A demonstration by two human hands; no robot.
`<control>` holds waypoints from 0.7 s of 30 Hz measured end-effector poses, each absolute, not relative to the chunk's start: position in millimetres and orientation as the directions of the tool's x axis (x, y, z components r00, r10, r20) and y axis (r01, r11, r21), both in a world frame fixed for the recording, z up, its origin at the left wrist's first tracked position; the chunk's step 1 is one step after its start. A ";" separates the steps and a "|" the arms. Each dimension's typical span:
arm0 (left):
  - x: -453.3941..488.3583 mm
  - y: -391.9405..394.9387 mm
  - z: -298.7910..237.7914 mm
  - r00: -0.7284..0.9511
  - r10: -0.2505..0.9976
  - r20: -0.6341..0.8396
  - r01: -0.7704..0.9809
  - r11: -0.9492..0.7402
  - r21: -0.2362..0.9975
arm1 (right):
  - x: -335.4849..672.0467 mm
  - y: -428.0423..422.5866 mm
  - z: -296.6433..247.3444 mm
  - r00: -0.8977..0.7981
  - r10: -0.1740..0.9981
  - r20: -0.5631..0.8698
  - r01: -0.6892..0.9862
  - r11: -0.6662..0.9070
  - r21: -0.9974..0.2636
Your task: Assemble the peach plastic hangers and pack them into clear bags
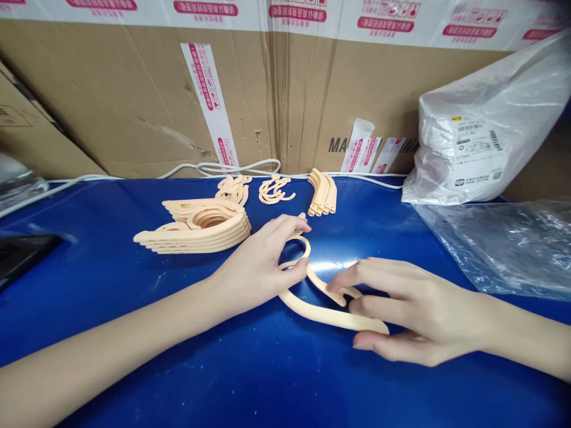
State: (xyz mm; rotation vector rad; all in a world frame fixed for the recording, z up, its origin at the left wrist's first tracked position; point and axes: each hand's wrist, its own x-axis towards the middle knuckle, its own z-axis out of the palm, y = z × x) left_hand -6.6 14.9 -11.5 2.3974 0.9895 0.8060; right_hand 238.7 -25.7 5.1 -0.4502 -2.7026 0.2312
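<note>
A peach-coloured foam cut-out piece (321,312) lies on the blue table (134,333) in front of me. My left hand (263,261) pinches its looped upper end between thumb and fingers. My right hand (410,309) presses on its lower end, forefinger on the inner strip and thumb against the outer edge. A stack of the same foam pieces (200,229) sits just left of my left hand.
Smaller heaps of foam parts lie at the back: curly scraps (234,189), hook shapes (274,190), curved strips (323,193). Taped cardboard boxes (134,101) wall the rear. A white cable (241,168) runs along them. Plastic bags (486,137) occupy the right; a dark object (20,252) lies left.
</note>
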 end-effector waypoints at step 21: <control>-6.0 12.3 -12.5 0.581 0.740 0.338 0.517 -0.657 0.548 | 235.9 -26.6 1.3 -0.846 0.424 0.323 0.298 0.879 -0.373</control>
